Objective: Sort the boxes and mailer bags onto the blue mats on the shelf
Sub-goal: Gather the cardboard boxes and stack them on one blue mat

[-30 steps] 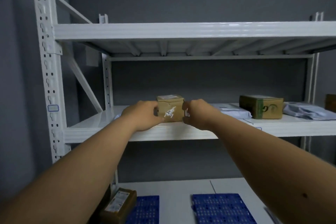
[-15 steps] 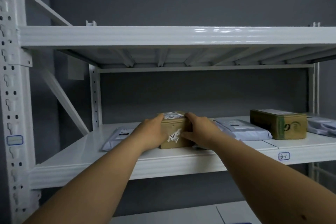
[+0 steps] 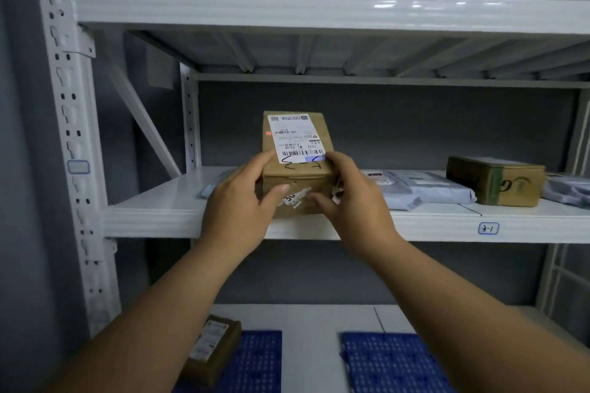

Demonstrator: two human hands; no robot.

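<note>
A small brown cardboard box (image 3: 297, 169) with a white shipping label on top is held between my left hand (image 3: 238, 207) and my right hand (image 3: 351, 201), tilted so the label faces me, at the front edge of the middle shelf (image 3: 153, 214). Grey mailer bags (image 3: 421, 185) lie on that shelf to the right, and the edge of another (image 3: 210, 191) shows behind my left hand. A second cardboard box (image 3: 493, 180) with green print stands further right. On the lower shelf lie two blue mats (image 3: 258, 360) (image 3: 392, 364); a brown box (image 3: 212, 348) rests on the left one.
White steel uprights (image 3: 70, 137) frame the rack on the left; an upper shelf beam (image 3: 319, 9) runs overhead. A label reading 3-1 (image 3: 488, 228) is on the middle shelf's front edge. More grey mailers (image 3: 568, 191) sit at the far right.
The box has been lifted off the middle shelf and tipped toward me, so its label now shows. The view has dropped, bringing the lower shelf and blue mats into sight.
</note>
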